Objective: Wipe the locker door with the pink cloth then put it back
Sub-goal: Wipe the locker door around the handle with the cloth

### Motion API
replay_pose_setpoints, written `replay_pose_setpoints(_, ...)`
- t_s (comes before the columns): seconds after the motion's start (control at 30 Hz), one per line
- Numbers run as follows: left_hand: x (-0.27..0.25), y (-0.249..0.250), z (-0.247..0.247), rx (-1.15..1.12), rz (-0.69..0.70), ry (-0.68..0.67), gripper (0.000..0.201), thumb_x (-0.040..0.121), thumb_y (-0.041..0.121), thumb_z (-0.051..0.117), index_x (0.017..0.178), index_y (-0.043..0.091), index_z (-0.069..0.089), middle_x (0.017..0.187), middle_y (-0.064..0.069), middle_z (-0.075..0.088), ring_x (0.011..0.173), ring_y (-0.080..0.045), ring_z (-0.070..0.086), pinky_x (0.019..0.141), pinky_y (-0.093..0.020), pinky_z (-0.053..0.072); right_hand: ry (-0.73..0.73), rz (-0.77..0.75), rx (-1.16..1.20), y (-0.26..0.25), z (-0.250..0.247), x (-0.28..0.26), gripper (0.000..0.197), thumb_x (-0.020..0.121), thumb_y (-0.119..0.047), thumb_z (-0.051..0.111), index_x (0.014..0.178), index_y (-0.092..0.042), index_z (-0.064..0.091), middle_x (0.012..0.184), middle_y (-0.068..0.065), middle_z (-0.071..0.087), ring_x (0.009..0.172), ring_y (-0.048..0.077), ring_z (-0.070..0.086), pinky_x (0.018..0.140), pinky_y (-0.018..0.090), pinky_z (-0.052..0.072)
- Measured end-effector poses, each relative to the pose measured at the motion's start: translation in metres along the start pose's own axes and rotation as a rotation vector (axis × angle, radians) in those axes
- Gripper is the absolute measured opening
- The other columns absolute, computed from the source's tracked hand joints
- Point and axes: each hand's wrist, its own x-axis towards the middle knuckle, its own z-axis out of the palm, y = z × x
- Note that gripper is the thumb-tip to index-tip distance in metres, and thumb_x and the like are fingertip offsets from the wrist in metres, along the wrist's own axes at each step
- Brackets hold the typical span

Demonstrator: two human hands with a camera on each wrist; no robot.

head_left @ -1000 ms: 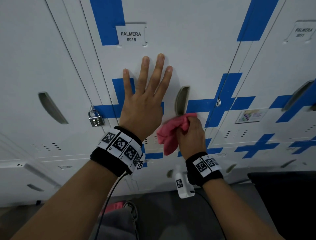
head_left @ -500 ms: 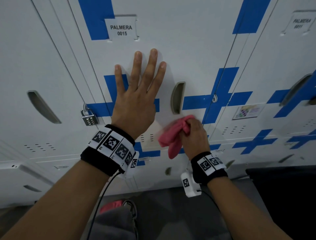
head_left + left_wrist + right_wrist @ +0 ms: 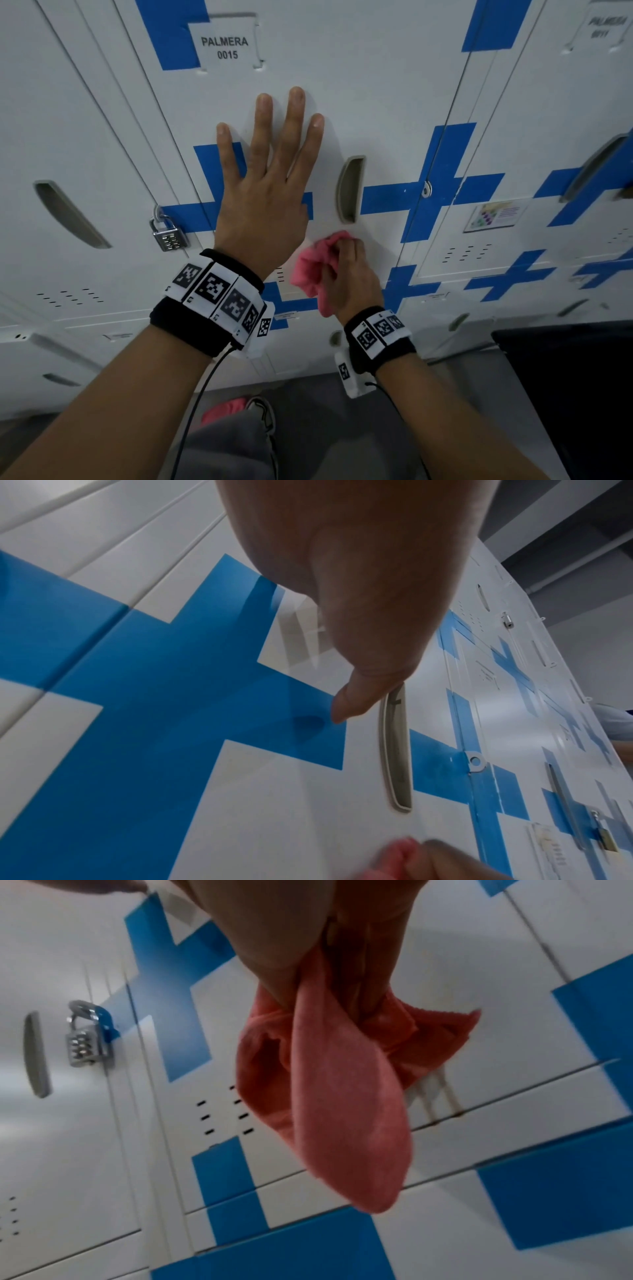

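Just below the handle (image 3: 349, 188) of the door (image 3: 359, 102), the cloth (image 3: 311, 270) is bunched in the right hand (image 3: 346, 277) and pressed against the white panel. The fingers are curled around the pink fabric and grip it in a ball, and a loose end hangs down under the wrist, as the right wrist view shows clearly. I think the cloth is held bunched like this so that a thick pad meets the metal and the hand can push hard on one small area.

To the left of the cloth, the left hand (image 3: 263, 192) lies flat on the same door, with straight, spread fingers over the blue cross (image 3: 205, 212) painted there. It holds nothing. Probably it is placed there to keep the door steady and to support the body while the other hand rubs.

Above, a label (image 3: 224, 46) reads PALMERA 0015. Further left, a padlock (image 3: 168, 234) hangs at the edge of the next locker. To the right, a small ring latch (image 3: 426, 189) sits on the door edge.

Judging from this, the wiping is in progress on the lower middle part of the door, and putting the cloth back is not yet done. Where it belongs I cannot tell.
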Motion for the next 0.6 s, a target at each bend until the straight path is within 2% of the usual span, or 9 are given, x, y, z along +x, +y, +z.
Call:
replay_pose_setpoints(0.13, 0.0, -0.002, 0.001, 0.008, 0.006, 0.009, 0.103, 0.087, 0.018, 0.068, 0.167, 0.014, 0.004, 0.174, -0.017, 0.0, 0.159, -0.045, 0.003, 0.121, -0.074, 0.008, -0.019, 0.019, -0.046, 0.023, -0.017, 0.002, 0.027, 0.097, -0.028, 0.053, 0.118, -0.012, 0.048, 0.121, 0.005, 0.051, 0.081, 0.015, 0.056, 0.073, 0.029, 0.05)
replay_pose_setpoints(0.27, 0.0, 0.0, 0.002, 0.006, -0.003, 0.022, 0.101, 0.087, 0.017, 0.068, 0.167, 0.013, 0.006, 0.174, -0.017, 0.003, 0.158, -0.046, 0.005, 0.121, -0.075, 0.009, 0.112, 0.077, 0.024, 0.027, -0.036, 0.009, 0.019, 0.095, -0.02, 0.056, 0.11, -0.01, 0.053, 0.114, 0.006, 0.055, 0.08, 0.013, 0.052, 0.072, 0.03, 0.05)
replay_pose_setpoints(0.3, 0.0, 0.0, 0.002, 0.006, -0.007, 0.025, 0.101, 0.087, 0.017, 0.067, 0.167, 0.013, 0.006, 0.174, -0.017, 0.003, 0.158, -0.046, 0.006, 0.121, -0.075, 0.01, 0.161, 0.075, 0.042, 0.025, -0.039, 0.011, 0.017, 0.095, -0.018, 0.056, 0.109, -0.009, 0.054, 0.113, 0.007, 0.056, 0.08, 0.013, 0.051, 0.069, 0.025, 0.048)
replay_pose_setpoints(0.37, 0.001, 0.002, 0.002, -0.001, -0.011, 0.029, 0.1, 0.087, 0.016, 0.066, 0.167, 0.013, 0.006, 0.174, -0.017, 0.004, 0.158, -0.046, 0.006, 0.12, -0.076, 0.01, 0.233, 0.049, 0.072, 0.016, -0.04, 0.013, 0.018, 0.095, -0.018, 0.055, 0.11, -0.007, 0.054, 0.113, 0.009, 0.056, 0.079, 0.011, 0.049, 0.062, 0.011, 0.037)
replay_pose_setpoints(0.43, 0.001, 0.003, 0.002, -0.004, -0.011, 0.025, 0.099, 0.087, 0.017, 0.065, 0.167, 0.013, 0.006, 0.174, -0.017, 0.003, 0.158, -0.047, 0.006, 0.12, -0.076, 0.011, 0.238, 0.008, 0.097, 0.006, -0.035, 0.012, 0.023, 0.096, -0.022, 0.054, 0.114, -0.008, 0.053, 0.115, 0.008, 0.055, 0.08, 0.009, 0.049, 0.06, 0.005, 0.03)
replay_pose_setpoints(0.5, 0.001, 0.002, 0.003, -0.004, -0.01, 0.024, 0.099, 0.087, 0.017, 0.065, 0.167, 0.013, 0.006, 0.174, -0.018, 0.003, 0.158, -0.047, 0.006, 0.119, -0.076, 0.011, 0.198, -0.038, 0.112, 0.003, -0.027, 0.009, 0.027, 0.097, -0.027, 0.053, 0.116, -0.008, 0.052, 0.117, 0.008, 0.054, 0.081, 0.01, 0.052, 0.064, 0.006, 0.035)
replay_pose_setpoints(0.6, 0.001, 0.0, 0.004, -0.008, -0.006, 0.029, 0.1, 0.087, 0.018, 0.065, 0.167, 0.013, 0.006, 0.174, -0.018, 0.003, 0.158, -0.047, 0.006, 0.119, -0.077, 0.011, 0.161, -0.029, 0.078, 0.016, -0.024, 0.007, 0.024, 0.099, -0.023, 0.051, 0.116, -0.007, 0.053, 0.117, 0.01, 0.055, 0.079, 0.012, 0.052, 0.066, 0.024, 0.048)
